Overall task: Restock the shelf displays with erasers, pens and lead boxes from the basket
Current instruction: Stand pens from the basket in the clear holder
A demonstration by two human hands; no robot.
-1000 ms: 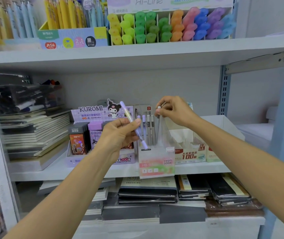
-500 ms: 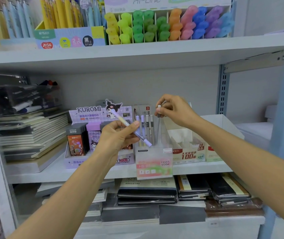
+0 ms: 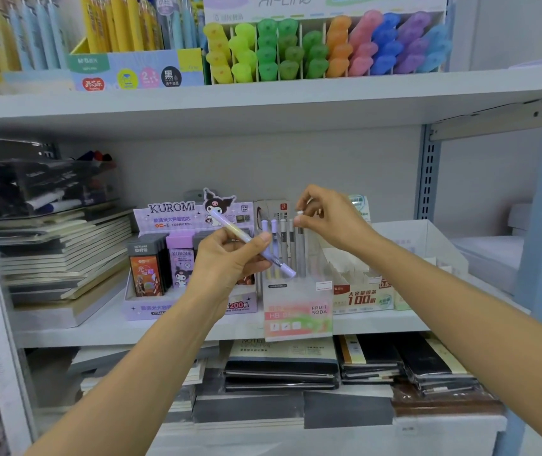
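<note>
Right hand (image 3: 332, 218) is pinching grey pen (image 3: 301, 248), seating it in display box (image 3: 297, 311); left hand (image 3: 230, 261) is gripping lilac pen (image 3: 250, 241), likely queued next.

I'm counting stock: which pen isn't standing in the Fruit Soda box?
The pen in the left hand: it slants across the box front, while the others stand upright inside.

We look through one wide-angle head camera, facing forward and slightly down, close behind our left hand (image 3: 230, 260) and right hand (image 3: 333, 220), the shelves (image 3: 263, 100) just beyond them.
</note>
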